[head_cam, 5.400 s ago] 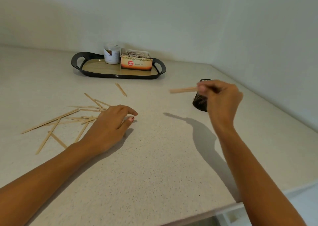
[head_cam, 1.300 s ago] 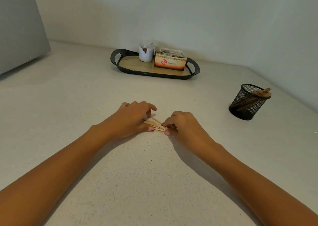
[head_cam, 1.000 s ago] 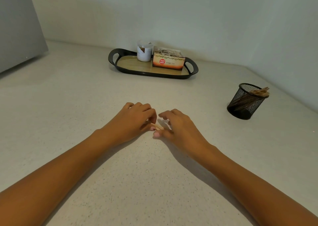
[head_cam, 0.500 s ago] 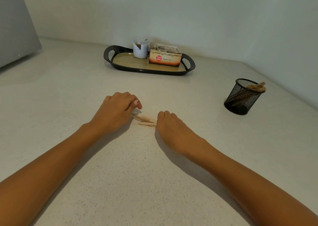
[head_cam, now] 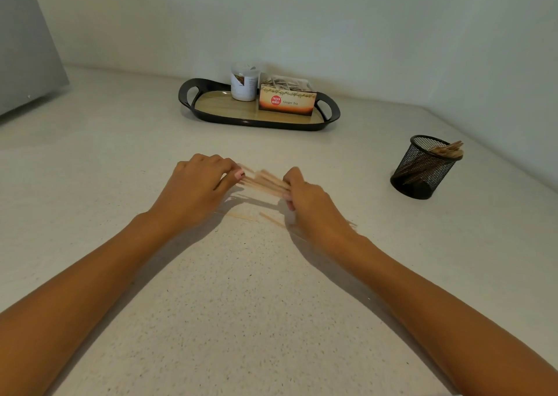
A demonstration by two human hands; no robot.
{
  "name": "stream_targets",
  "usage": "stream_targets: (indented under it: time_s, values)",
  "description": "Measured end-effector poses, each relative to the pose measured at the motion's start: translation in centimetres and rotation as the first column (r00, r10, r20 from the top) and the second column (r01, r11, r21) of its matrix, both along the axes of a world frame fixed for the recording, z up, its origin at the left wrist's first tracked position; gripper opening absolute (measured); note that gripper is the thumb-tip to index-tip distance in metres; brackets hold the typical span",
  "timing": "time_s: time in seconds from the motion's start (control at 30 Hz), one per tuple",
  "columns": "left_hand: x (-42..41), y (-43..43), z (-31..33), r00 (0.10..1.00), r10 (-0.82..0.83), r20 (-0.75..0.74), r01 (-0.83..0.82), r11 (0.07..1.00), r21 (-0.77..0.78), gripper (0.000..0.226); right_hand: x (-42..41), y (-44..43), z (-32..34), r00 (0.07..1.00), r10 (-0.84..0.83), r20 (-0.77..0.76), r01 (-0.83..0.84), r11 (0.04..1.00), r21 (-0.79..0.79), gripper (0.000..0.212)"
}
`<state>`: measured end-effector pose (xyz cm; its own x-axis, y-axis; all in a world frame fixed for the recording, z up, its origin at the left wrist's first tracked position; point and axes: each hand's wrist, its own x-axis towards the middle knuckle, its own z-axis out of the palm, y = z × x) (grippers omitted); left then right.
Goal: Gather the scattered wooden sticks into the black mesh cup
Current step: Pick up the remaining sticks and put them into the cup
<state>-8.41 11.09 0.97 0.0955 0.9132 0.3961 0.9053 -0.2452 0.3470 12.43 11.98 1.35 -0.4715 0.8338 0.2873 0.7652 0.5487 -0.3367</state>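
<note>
A bundle of thin wooden sticks [head_cam: 265, 182] hangs just above the speckled countertop [head_cam: 241, 320], blurred by motion. My left hand [head_cam: 197, 189] pinches its left end and my right hand [head_cam: 311, 202] grips its right end. Two loose sticks [head_cam: 256, 218] lie on the counter below the bundle, and stick tips poke out behind my right wrist. The black mesh cup [head_cam: 422, 167] stands at the right, apart from both hands, with several sticks leaning out of its rim.
A black oval tray [head_cam: 211, 116] sits at the back against the wall, holding a white jar [head_cam: 244, 82] and a ginger tea box [head_cam: 287, 101]. A grey appliance side [head_cam: 24, 42] stands at the far left. Walls close the back and right.
Both hands have lifted the gathered sticks off the counter as a bundle; half a second ago the sticks lay flat between them. Two sticks stayed on the surface.
</note>
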Motion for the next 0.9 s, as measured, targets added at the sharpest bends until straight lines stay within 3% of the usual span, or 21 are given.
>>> stream_targets:
  time_s: [0.1, 0.17, 0.23, 0.33, 0.47, 0.6, 0.9]
  values:
    - [0.4, -0.2, 0.3, 0.995, -0.017, 0.094, 0.016, 1.000, 0.018, 0.064, 0.9, 1.1, 1.2, 0.962, -0.052, -0.269, 0.022, 0.993, -0.113, 0.020]
    - [0.8, -0.1, 0.3, 0.986, -0.019, 0.163, 0.018, 1.000, 0.006, 0.070, 1.2, 1.6, 2.1, 0.786, -0.188, -0.589, -0.022, 0.943, -0.331, 0.032]
    - [0.9, -0.1, 0.2, 0.988, -0.018, 0.156, 0.019, 1.000, -0.003, 0.070, 1.5, 1.9, 2.8, 0.571, -0.292, -0.767, -0.116, 0.897, -0.427, 0.039]
    - [0.6, -0.1, -0.1, 0.993, -0.057, 0.105, 0.062, 0.997, -0.054, 0.065, 1.9, 1.7, 3.2, 0.511, -0.227, -0.829, -0.131, 0.933, -0.336, 0.039]
    - [0.6, 0.3, -0.7, 0.995, -0.031, -0.099, 0.024, 0.998, -0.063, 0.053, 2.0, 1.4, 3.3, 0.498, -0.101, -0.861, -0.085, 0.983, -0.165, 0.027]
    - [0.4, 0.5, -0.3, 0.994, -0.011, -0.109, 0.005, 0.998, -0.055, 0.051, 2.0, 1.3, 3.2, 0.484, -0.004, -0.875, -0.036, 0.999, -0.025, 0.016]
    - [0.1, 0.2, -0.5, 0.963, -0.126, -0.239, 0.080, 0.978, -0.191, 0.073, 1.4, 0.9, 1.7, 0.537, -0.041, -0.842, -0.012, 0.998, -0.057, 0.015]
